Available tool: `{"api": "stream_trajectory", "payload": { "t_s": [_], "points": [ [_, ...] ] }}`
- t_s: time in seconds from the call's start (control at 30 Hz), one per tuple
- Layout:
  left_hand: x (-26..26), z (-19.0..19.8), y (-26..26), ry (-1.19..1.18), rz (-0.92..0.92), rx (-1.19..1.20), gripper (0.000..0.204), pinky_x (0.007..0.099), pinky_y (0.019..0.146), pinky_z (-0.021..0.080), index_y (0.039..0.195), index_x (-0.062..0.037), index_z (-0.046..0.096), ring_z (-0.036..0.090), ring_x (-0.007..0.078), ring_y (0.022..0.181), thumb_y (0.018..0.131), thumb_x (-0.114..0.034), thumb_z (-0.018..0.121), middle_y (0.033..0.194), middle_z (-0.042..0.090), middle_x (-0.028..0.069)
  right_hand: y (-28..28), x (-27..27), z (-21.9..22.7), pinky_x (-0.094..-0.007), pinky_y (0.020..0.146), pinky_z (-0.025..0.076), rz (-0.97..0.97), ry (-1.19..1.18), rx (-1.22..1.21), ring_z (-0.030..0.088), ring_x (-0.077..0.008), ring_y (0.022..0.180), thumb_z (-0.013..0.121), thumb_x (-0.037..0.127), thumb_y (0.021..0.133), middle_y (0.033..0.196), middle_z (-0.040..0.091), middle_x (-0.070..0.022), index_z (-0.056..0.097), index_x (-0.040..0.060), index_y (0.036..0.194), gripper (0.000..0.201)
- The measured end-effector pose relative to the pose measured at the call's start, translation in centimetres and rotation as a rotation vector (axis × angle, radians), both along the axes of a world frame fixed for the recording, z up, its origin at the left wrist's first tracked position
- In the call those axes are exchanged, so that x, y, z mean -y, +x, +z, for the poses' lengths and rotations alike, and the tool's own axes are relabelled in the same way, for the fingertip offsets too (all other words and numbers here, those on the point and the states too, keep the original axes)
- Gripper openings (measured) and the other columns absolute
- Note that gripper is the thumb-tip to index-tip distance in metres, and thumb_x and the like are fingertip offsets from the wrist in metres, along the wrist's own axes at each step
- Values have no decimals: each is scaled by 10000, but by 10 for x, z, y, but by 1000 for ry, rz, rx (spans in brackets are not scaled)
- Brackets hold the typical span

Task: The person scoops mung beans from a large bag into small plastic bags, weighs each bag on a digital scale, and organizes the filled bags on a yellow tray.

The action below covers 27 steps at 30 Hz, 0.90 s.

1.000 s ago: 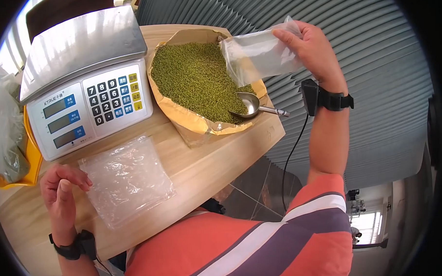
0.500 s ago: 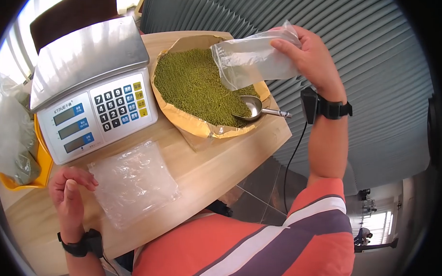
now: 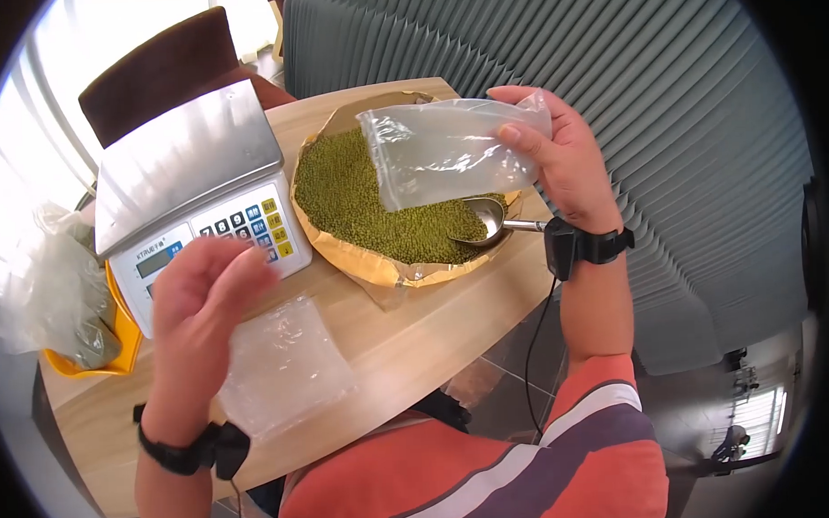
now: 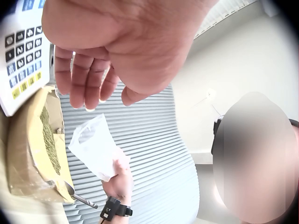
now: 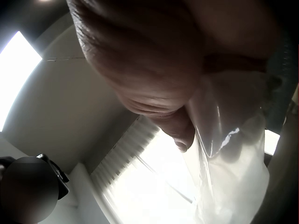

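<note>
My right hand [image 3: 566, 162] pinches one end of a clear zip-top plastic bag [image 3: 438, 158] between thumb and fingers. The bag hangs sideways over a paper sack [image 3: 360, 265] of green mung beans [image 3: 348, 193], hiding part of them. In the right wrist view the thumb presses against the clear bag [image 5: 233, 163]. My left hand [image 3: 201, 303], blurred, is raised in front of the scale with its fingers loosely bent and nothing in them; the left wrist view shows its fingers [image 4: 79, 84] pointing towards the bag. A metal scoop [image 3: 491, 222] lies in the beans, its handle over the sack's rim.
A digital weighing scale [image 3: 201, 166] stands left of the sack. Flat clear bags [image 3: 291, 373] lie on the wooden table [image 3: 409, 369] near me. At the far left, a filled plastic bag [image 3: 68, 280] sits in a yellow tray [image 3: 121, 347]. A grey pleated curtain [image 3: 703, 158] hangs on the right.
My left hand has lifted off from beside the flat bags and moved right and up in front of the scale. My right hand has brought the zip-top bag left, further over the beans.
</note>
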<state>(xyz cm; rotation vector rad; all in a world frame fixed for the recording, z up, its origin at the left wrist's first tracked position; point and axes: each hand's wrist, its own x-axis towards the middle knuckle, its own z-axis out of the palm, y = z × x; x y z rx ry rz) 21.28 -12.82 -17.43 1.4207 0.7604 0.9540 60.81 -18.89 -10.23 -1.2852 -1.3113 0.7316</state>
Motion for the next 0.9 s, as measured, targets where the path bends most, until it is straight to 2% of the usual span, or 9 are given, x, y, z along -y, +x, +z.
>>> {"api": "stream_trajectory", "payload": {
  "t_s": [0.2, 0.23, 0.33, 0.37, 0.63, 0.7, 0.73, 0.8, 0.9],
  "points": [
    [-33, 31, 101, -11, -36, -68, 253, 259, 881, 520, 1112, -42, 712, 681, 101, 925, 1132, -290, 669, 978, 753, 27, -7, 4, -10, -323, 997, 599, 76, -55, -17, 738, -153, 1098, 840, 161, 997, 1202, 780, -63, 701, 15, 1375, 428],
    [-44, 25, 109, -34, -98, -41, 247, 257, 874, 517, 1083, -60, 704, 682, 100, 926, 1133, -300, 671, 994, 754, 25, -10, 7, -11, -321, 991, 587, 57, -29, 20, 731, -146, 1088, 809, 248, 1038, 1190, 780, -57, 708, 13, 1359, 411],
    [-55, 17, 126, -49, -178, -4, 244, 263, 863, 524, 1021, -105, 672, 694, 102, 933, 1135, -321, 677, 1018, 755, 24, 3, 11, -20, -315, 972, 580, 50, -10, -22, 723, -138, 1072, 731, 338, 1101, 1177, 780, -51, 722, 16, 1335, 398],
    [-54, 16, 130, -83, -177, 40, 235, 270, 867, 535, 1029, -105, 671, 699, 105, 934, 1140, -312, 668, 1008, 755, 24, 6, 10, -25, -295, 906, 584, 17, 36, -29, 724, -116, 1017, 654, 381, 1145, 1130, 790, -58, 753, -7, 1276, 421],
    [-52, 1, 140, -202, -166, 151, 211, 302, 957, 580, 1052, -90, 650, 739, 134, 983, 1157, -273, 643, 1043, 768, 54, 13, 3, -31, -281, 884, 576, -45, 63, -266, 718, -102, 956, 621, 398, 1163, 1059, 790, -42, 781, -7, 1205, 437],
    [-56, -4, 141, -337, -163, 295, 208, 400, 949, 600, 1078, -106, 647, 717, 154, 984, 1188, -263, 567, 1076, 752, 46, 13, 0, -32, -284, 889, 572, -27, 62, -281, 711, -100, 972, 609, 429, 1165, 1076, 783, -35, 776, -4, 1217, 466],
    [-58, -5, 140, -337, -158, 294, 208, 400, 949, 600, 1078, -106, 647, 717, 154, 984, 1188, -263, 567, 1076, 752, 46, 14, -1, -33, -288, 897, 566, -31, 34, -280, 699, -103, 995, 583, 470, 1168, 1102, 773, -32, 762, 0, 1250, 509],
    [-64, -7, 138, -476, -219, 507, 209, 552, 1042, 594, 1188, -102, 648, 720, 203, 1126, 1203, -258, 510, 1177, 749, 73, 16, -2, -34, -292, 904, 561, -29, 7, -277, 688, -106, 1018, 558, 511, 1170, 1127, 763, -29, 749, 4, 1283, 552],
    [-64, -8, 138, -536, -208, 578, 186, 617, 1096, 545, 1234, -128, 589, 688, 250, 1281, 1209, -279, 483, 1306, 746, 108, 20, 1, -37, -323, 929, 569, 6, -61, -328, 687, -144, 1053, 496, 533, 1183, 1184, 751, -52, 703, 18, 1383, 590]
  ]
}}
